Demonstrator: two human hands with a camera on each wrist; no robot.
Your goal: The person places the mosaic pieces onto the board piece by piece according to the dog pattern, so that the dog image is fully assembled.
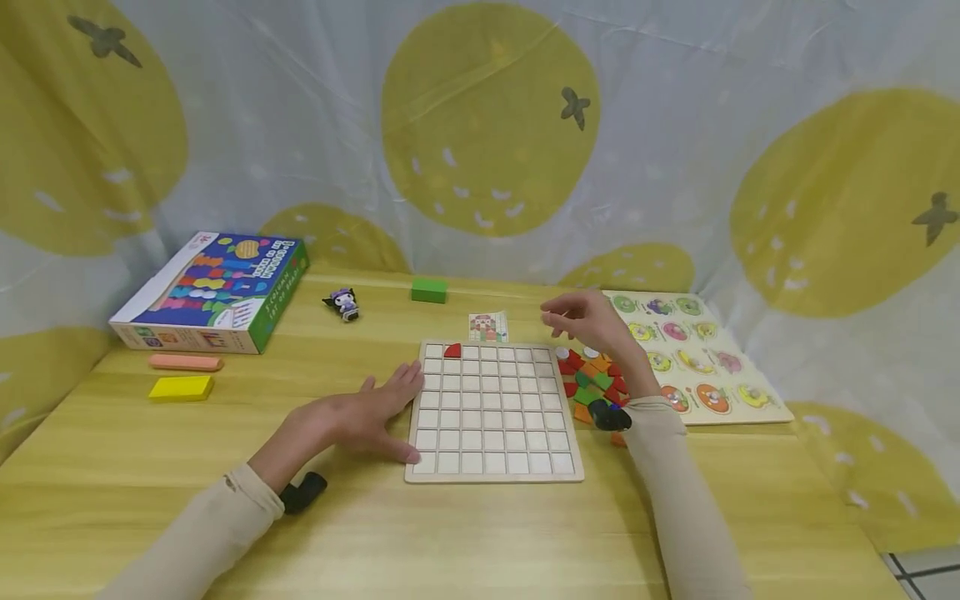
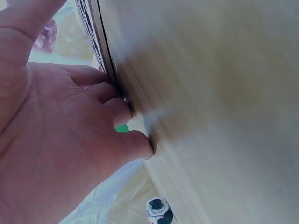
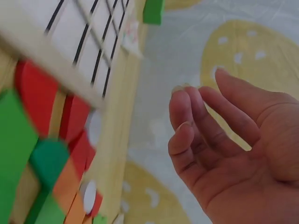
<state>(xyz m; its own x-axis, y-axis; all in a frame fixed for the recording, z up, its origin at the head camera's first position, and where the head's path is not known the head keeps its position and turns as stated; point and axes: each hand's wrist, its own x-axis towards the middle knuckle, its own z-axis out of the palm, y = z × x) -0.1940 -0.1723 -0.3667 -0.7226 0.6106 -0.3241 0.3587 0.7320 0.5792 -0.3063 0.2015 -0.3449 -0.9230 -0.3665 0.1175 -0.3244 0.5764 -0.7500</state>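
Observation:
A square wooden grid board (image 1: 495, 478) lies flat on the table, with a red quarter-round piece (image 1: 453, 351) in its top row. My left hand (image 1: 367, 417) rests along the board's left edge, fingers and thumb spread and touching it. Above the pile of coloured pieces (image 1: 588, 379) at the board's right, my right hand (image 1: 588, 318) hovers in the air. Its fingers (image 3: 205, 121) are loosely bent, and nothing shows between them. A small picture card (image 1: 488, 327) lies just past the board's far edge.
A fruit puzzle board (image 1: 727, 358) lies at the right. At the left are a toy box (image 1: 213, 292), an orange bar (image 1: 186, 362) and a yellow block (image 1: 181, 388). Farther back stand a small figurine (image 1: 345, 304) and a green block (image 1: 429, 290), before a patterned curtain (image 1: 480, 242).

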